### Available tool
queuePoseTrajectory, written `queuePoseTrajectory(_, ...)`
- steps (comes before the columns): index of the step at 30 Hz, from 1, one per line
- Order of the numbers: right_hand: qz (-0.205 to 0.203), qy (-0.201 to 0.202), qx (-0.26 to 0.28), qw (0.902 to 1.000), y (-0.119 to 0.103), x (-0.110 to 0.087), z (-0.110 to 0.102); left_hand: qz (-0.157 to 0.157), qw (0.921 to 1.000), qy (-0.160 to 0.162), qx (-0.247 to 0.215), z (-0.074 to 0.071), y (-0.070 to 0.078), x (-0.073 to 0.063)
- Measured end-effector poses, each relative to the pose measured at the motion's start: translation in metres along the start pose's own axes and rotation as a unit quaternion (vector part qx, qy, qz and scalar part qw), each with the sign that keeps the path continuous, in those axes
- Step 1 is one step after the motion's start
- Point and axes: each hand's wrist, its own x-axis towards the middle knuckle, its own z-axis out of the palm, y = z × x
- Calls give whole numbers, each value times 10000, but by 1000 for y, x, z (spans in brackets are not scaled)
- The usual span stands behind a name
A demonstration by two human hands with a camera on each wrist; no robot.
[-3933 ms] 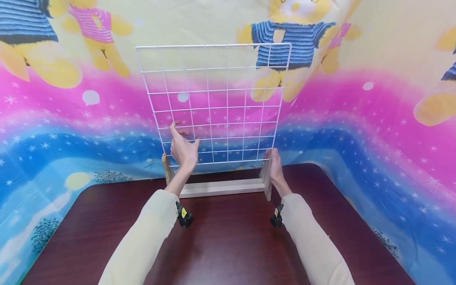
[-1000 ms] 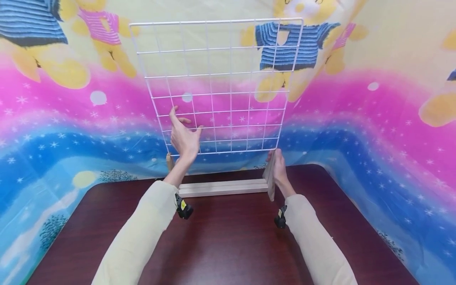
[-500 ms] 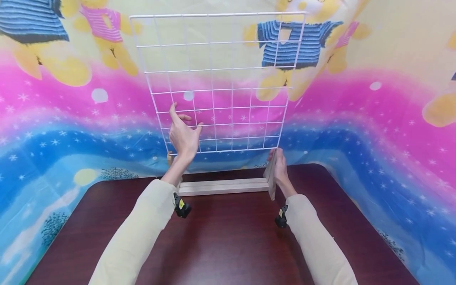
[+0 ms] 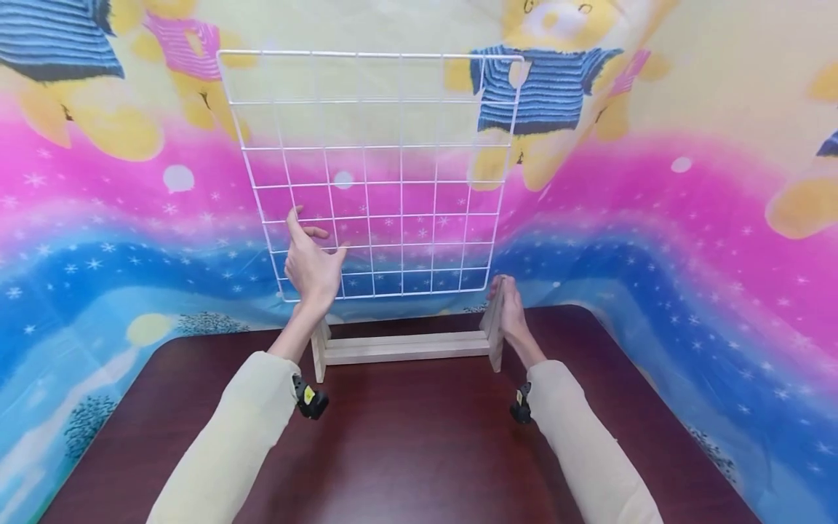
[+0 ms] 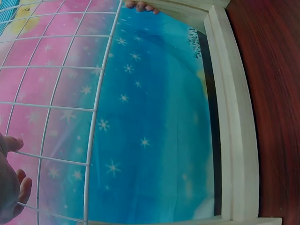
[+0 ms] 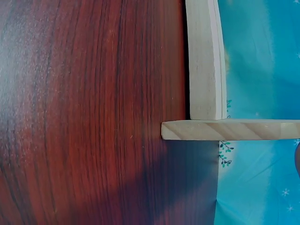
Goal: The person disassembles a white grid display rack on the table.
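Observation:
A white wire grid panel (image 4: 401,182) is raised upright above the table. My left hand (image 4: 313,269) holds it near its lower left corner, fingers and thumb hooked around the wires, as the left wrist view shows at the panel (image 5: 96,103). Below stands a pale wooden stand (image 4: 406,349), two end boards joined by a crossbar. My right hand (image 4: 513,313) grips the top of its right end board (image 6: 234,130). The left end board (image 4: 318,353) is partly behind my left wrist. In the left wrist view a gap separates the panel's bottom wire from the crossbar (image 5: 236,117).
The stand sits toward the back of a dark red wooden table (image 4: 406,444). A printed cloth (image 4: 655,291) with bears and snowflakes hangs close behind and along both sides. Black cameras (image 4: 310,400) are strapped at both cuffs.
The grid panel first rose out from between the end boards. Within the last half second my left hand has shifted it left and down. My right hand stays on the end board.

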Motion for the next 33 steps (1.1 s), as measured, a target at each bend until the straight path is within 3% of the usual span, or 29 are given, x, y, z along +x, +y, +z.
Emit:
queuePoseTrajectory(13, -143, -488, -78, 9987, -4, -7, -10, -258, 9989, -358, 165, -25, -16, -3)
queuePoseTrajectory(25, -478, -1122, 363, 9919, 7, -26, -37, -346, 9955, -763, 441, -46, -37, -11)
queuePoseTrajectory(33, -390, -1179, 846, 9887, 12, -37, -52, -544, 9911, -1087, 546, -63, -49, -12)
